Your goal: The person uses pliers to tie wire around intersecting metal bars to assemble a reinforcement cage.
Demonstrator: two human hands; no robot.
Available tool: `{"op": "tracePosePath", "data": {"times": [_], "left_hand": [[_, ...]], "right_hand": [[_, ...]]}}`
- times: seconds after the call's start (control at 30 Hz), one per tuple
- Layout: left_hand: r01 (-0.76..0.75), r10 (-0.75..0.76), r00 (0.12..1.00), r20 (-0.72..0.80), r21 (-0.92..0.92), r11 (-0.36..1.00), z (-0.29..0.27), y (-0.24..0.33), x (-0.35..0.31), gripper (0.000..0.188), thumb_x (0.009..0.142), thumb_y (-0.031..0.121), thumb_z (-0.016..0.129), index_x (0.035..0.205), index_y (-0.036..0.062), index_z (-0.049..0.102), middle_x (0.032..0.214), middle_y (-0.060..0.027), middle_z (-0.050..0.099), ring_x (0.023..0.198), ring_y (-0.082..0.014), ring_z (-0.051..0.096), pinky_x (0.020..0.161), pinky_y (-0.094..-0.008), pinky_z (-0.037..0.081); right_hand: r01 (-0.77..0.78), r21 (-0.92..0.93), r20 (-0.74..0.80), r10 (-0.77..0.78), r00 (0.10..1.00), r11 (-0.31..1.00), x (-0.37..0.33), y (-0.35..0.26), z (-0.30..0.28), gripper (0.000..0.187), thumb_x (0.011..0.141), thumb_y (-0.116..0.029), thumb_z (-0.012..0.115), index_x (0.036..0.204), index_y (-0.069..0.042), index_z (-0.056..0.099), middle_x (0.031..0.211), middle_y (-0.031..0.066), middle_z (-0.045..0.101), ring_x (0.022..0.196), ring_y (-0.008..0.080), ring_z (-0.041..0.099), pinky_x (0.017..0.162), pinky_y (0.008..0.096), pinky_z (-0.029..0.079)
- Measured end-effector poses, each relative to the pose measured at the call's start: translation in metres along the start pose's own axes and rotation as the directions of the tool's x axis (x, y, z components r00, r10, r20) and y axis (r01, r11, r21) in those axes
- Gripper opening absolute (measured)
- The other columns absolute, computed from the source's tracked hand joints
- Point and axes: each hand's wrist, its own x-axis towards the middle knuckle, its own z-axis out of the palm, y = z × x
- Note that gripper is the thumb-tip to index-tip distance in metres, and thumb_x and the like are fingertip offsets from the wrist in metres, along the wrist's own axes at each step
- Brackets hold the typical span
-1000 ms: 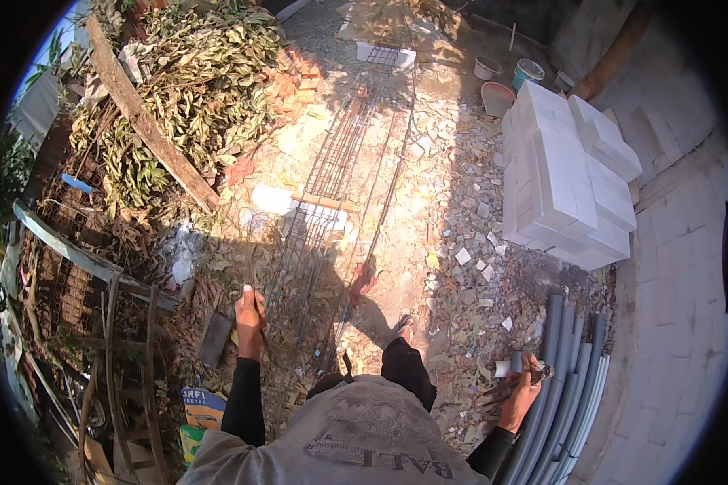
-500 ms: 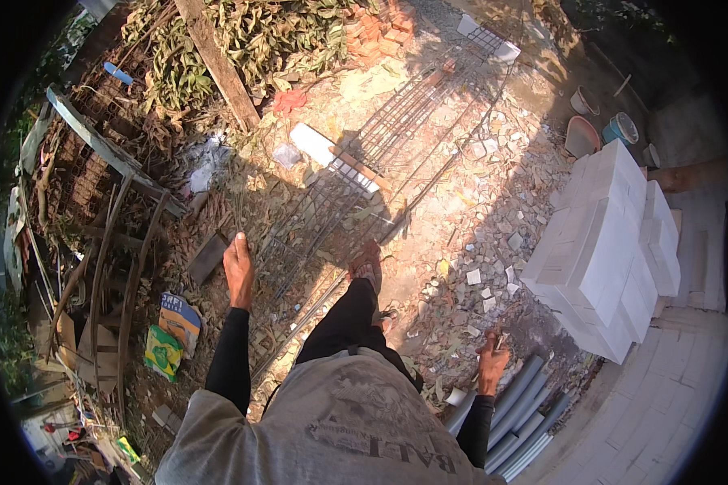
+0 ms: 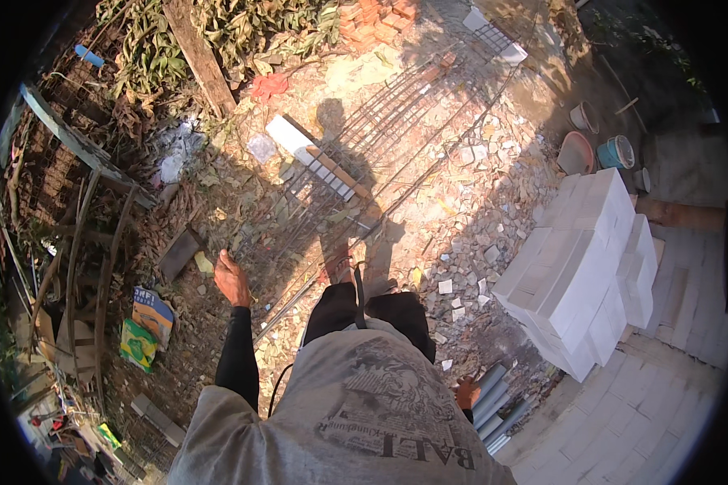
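Note:
My left hand hangs out to the left above leaf litter, its fingers loosely curled with no object visible in them. A dark rectangular block lies on the ground just beyond it. Low on the right, my right hand is beside several grey pipes; its fingers look curled, but what they hold, if anything, I cannot make out. Whether this hand touches the pipes is unclear. Ahead of my feet lies a long steel rebar cage, with a white block and a wooden strip across its near part.
White blocks are stacked at the right, with buckets behind. Broken tile pieces litter the ground. A plank leans over leafy branches; orange bricks are piled far ahead. Plastic sacks lie left.
The view has shifted; the block stack and buckets appear farther left and lower. My right hand has drawn back toward my body beside the pipes. My left hand stays out to the side.

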Motion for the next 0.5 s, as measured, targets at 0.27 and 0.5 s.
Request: {"op": "tracePosePath", "data": {"times": [0.27, 0.5], "left_hand": [[0.021, -0.003, 0.989, -0.146, 0.124, 0.992, 0.03, 0.029, -0.018, 0.068, 0.106, 0.056, 0.037, 0.076, -0.003, 0.052, 0.062, -0.0167, 0.047, 0.057, -0.0327, 0.04, 0.06, -0.0497, 0.034], [0.276, -0.242, 0.938, -0.249, 0.113, 0.955, 0.081, 0.061, -0.051, 0.067, 0.106, 0.055, 0.036, 0.112, -0.0036, 0.069, 0.074, -0.019, 0.059, 0.068, -0.0358, 0.054, 0.069, -0.052, 0.043]], "right_hand": [[0.062, -0.162, 0.224, -0.024, 0.974, 0.985, 0.066, -0.077, 0.014, 0.029, 0.099, -0.024, 0.053, 0.104, 0.002, 0.065, 0.082, 0.0115, 0.074, 0.047, 0.0185, 0.062, 0.039, 0.0322, 0.049], [0.202, -0.232, 0.433, -0.085, 0.898, 0.952, 0.202, -0.212, 0.02, 0.027, 0.094, -0.022, 0.057, 0.1, 0.002, 0.067, 0.081, 0.0099, 0.073, 0.058, 0.0188, 0.068, 0.045, 0.0317, 0.055]]}}
